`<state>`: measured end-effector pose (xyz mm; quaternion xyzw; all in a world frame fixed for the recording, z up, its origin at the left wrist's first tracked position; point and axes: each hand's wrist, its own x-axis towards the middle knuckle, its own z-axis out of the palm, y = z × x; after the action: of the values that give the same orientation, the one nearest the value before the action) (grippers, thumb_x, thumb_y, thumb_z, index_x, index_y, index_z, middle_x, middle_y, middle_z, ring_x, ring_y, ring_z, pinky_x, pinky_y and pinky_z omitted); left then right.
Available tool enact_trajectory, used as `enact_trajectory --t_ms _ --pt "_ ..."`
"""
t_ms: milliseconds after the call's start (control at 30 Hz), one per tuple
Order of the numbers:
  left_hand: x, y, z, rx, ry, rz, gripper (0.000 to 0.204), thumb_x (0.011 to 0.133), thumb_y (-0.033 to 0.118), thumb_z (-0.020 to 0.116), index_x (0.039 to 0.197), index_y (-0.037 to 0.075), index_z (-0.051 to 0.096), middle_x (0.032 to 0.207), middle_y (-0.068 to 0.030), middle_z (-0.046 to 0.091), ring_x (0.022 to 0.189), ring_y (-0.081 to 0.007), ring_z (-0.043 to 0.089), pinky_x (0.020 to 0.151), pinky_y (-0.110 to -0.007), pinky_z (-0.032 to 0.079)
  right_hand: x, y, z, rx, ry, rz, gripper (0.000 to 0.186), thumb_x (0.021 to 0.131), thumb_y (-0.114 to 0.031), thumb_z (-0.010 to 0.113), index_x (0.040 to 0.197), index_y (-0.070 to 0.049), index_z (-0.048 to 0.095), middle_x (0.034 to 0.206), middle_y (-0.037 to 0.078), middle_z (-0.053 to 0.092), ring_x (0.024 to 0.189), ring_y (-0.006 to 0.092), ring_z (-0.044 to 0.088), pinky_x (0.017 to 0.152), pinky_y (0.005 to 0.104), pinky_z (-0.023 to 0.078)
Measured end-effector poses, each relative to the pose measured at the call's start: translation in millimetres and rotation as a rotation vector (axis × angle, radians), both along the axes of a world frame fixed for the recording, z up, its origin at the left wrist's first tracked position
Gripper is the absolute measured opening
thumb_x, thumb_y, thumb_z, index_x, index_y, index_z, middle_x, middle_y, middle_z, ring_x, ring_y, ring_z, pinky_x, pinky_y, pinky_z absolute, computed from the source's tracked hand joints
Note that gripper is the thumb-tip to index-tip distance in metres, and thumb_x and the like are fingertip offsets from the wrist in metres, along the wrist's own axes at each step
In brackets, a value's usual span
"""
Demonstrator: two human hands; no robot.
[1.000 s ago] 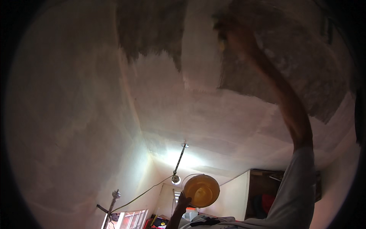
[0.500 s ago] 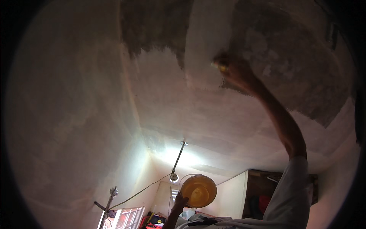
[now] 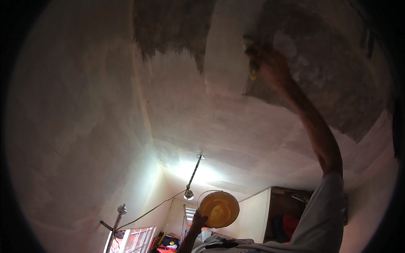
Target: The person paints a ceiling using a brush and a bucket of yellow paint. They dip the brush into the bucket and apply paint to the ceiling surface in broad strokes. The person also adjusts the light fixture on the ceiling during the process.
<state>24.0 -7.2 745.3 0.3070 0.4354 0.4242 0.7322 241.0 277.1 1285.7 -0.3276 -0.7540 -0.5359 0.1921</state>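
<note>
My right hand (image 3: 270, 65) is raised to the ceiling (image 3: 219, 126) and shut on a small tool with a yellow handle (image 3: 252, 72), a brush or scraper. The tool's end lies against the ceiling at the border of a white coated strip and a dark grey patch (image 3: 337, 80). My forearm and a light grey sleeve (image 3: 320, 219) run down to the lower right. Low in the middle, my left hand (image 3: 198, 221) holds up an orange-yellow bucket (image 3: 219, 209) with a thin wire handle. What is in the bucket is hidden.
A second dark grey patch (image 3: 173, 29) lies at the upper left of the ceiling. A lamp bulb (image 3: 188, 194) hangs on a rod from the ceiling. A window (image 3: 133, 240) is at the lower left, with a wall bracket (image 3: 120, 211) beside it. A dark opening (image 3: 291, 215) is at the lower right.
My right hand drew the tool down along the ceiling, then moved back up and slightly right. The bucket in my left hand has barely shifted.
</note>
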Motion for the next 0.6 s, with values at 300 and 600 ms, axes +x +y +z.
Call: enact_trajectory --t_ms 300,600 --pt "-4 -5 7 -0.065 -0.091 -0.015 0.063 0.073 -0.005 0.056 0.134 0.006 0.04 0.116 -0.0137 0.057 0.089 -0.0325 0.068 0.057 -0.045 0.064 5 -4 -115 -0.408 -0.031 0.065 0.035 0.071 -0.01 0.072 0.105 -0.014 0.063 0.114 0.003 0.061 0.09 0.021 0.061 0.067 0.0321 0.056" --pt "-6 -2 0 -0.038 0.073 -0.025 0.065 0.072 -0.002 0.057 0.134 0.005 0.04 0.117 -0.0134 0.056 0.092 -0.0297 0.067 0.059 -0.043 0.064 -25 21 40 -0.344 0.242 0.082 0.021 0.086 -0.021 0.062 0.1 -0.006 0.067 0.1 0.015 0.068 0.089 0.0339 0.066 0.08 0.0427 0.053"
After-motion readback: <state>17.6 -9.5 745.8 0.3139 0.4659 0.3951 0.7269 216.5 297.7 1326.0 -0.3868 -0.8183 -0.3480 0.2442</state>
